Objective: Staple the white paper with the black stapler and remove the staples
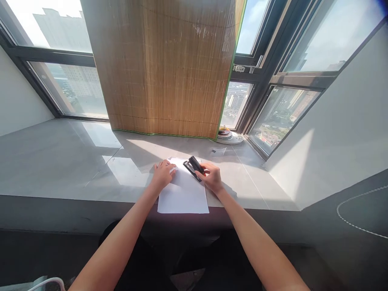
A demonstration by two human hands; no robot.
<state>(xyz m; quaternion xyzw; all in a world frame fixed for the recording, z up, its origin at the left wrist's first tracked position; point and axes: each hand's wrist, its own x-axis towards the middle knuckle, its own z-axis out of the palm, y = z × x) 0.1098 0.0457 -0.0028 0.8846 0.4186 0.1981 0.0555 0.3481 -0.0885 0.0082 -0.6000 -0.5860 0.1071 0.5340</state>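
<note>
White paper [185, 198] lies on the grey window sill, its near end reaching past the front edge. My left hand [163, 173] rests on the paper's left side with the fingers stretched out towards its far end. Over the right part of the sheet is a black stapler [194, 167], tilted, its two arms apart at the far left end. My right hand [211, 176] grips the stapler's near right end between thumb and fingers. Whether the stapler touches the paper I cannot tell.
A bamboo blind [172, 81] hangs before the windows, its lower edge near the sill [60, 161]. Stacked round items [226, 135] stand in the far right corner. A small clear packet [218, 152] lies beyond my right hand. A beaded cord [348, 220] hangs at right.
</note>
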